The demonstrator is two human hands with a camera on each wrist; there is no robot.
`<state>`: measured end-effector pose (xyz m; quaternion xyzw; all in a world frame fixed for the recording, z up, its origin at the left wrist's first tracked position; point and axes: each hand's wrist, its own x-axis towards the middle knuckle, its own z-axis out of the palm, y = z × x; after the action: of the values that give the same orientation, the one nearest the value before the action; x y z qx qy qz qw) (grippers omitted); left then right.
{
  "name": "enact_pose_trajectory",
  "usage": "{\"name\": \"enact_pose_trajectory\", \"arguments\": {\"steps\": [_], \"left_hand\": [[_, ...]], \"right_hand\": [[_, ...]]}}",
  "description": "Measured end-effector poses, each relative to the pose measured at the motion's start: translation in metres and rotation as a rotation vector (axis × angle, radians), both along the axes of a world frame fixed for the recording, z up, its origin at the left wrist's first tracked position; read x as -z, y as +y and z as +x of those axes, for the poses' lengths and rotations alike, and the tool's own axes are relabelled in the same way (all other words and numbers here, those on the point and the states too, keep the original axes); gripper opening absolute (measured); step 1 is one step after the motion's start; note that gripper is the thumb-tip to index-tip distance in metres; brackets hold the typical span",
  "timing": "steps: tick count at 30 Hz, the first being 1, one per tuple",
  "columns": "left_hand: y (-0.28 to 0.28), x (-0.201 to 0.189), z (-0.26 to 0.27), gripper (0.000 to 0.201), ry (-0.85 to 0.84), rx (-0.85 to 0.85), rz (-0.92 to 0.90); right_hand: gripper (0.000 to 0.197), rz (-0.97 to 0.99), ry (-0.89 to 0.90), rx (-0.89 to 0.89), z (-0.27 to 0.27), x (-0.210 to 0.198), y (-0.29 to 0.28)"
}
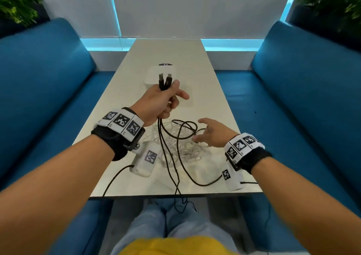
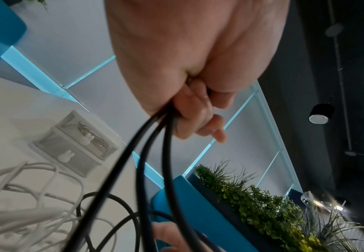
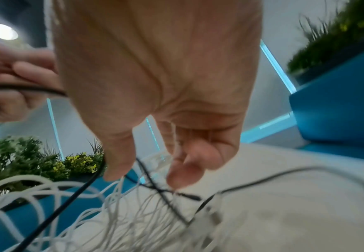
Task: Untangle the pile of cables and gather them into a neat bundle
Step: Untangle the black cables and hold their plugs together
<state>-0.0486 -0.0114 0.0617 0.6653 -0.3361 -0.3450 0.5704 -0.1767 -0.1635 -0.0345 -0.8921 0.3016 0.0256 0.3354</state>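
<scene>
My left hand [image 1: 164, 100] is raised above the table and grips a black cable [image 1: 168, 137]; both of its plugs [image 1: 165, 81] stick up out of the fist. In the left wrist view the black cable [image 2: 146, 153] hangs from the curled fingers [image 2: 189, 116] in three strands. Its loops drop onto a tangle of white cables [image 1: 183, 147] lying on the table. My right hand [image 1: 209, 131] hovers low over the right side of that tangle with fingers spread and relaxed, holding nothing. In the right wrist view its fingertips [image 3: 183, 177] sit just above thin black and white cables [image 3: 133, 213].
A long pale table [image 1: 205, 90] runs between two blue sofas [image 1: 39, 79]. A small white two-drawer box [image 1: 162, 75] stands mid-table behind my left hand, also seen as a drawer box [image 2: 77, 143]. Black strands trail over the near table edge [image 1: 175, 196] toward my lap. Plants stand behind both sofas.
</scene>
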Motion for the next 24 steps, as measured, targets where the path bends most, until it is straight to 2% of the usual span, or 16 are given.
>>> {"name": "enact_pose_trajectory", "arguments": {"steps": [1,3,5,7,9,10,11,14,16,18,19,21,24], "left_hand": [[0.002,0.001,0.0,0.047,0.006,-0.007,-0.003],[0.006,0.0,-0.001,0.047,0.01,-0.019,-0.008],[0.009,-0.001,0.0,0.046,0.016,-0.036,-0.012],[0.009,0.001,-0.002,0.034,-0.031,-0.041,0.017],[0.004,0.009,-0.008,0.015,-0.119,-0.05,0.08],[-0.001,0.014,-0.014,0.018,-0.174,-0.051,0.116],[-0.007,0.018,-0.02,0.03,-0.23,-0.037,0.148],[-0.028,0.022,-0.049,0.06,-0.309,0.03,0.157],[-0.043,0.018,-0.068,0.061,-0.296,0.045,0.105],[-0.058,0.013,-0.084,0.04,-0.281,0.094,0.072],[-0.063,0.01,-0.092,0.031,-0.267,0.153,0.071],[-0.069,0.004,-0.113,0.03,-0.206,0.295,0.074],[-0.073,-0.007,-0.153,0.023,-0.154,0.428,0.043]], "right_hand": [[0.065,-0.015,0.006,-0.012,0.007,0.005,0.004],[0.038,-0.101,0.022,-0.045,0.017,0.007,0.011],[0.02,-0.149,-0.083,-0.004,0.019,0.002,0.009],[0.022,-0.091,-0.267,0.114,0.011,-0.008,0.001],[0.025,0.068,-0.406,0.166,-0.005,-0.022,-0.005],[0.025,0.129,-0.44,0.145,-0.017,-0.03,-0.005],[0.026,0.158,-0.455,0.114,-0.028,-0.038,-0.003],[0.025,0.14,-0.519,0.099,-0.066,-0.056,0.002],[0.024,0.131,-0.579,0.135,-0.093,-0.064,0.003],[0.027,0.113,-0.647,0.215,-0.123,-0.068,-0.001],[0.029,0.098,-0.684,0.285,-0.139,-0.069,-0.003],[0.034,0.07,-0.738,0.44,-0.169,-0.064,-0.012],[0.038,-0.021,-0.631,0.621,-0.208,-0.037,-0.026]]}}
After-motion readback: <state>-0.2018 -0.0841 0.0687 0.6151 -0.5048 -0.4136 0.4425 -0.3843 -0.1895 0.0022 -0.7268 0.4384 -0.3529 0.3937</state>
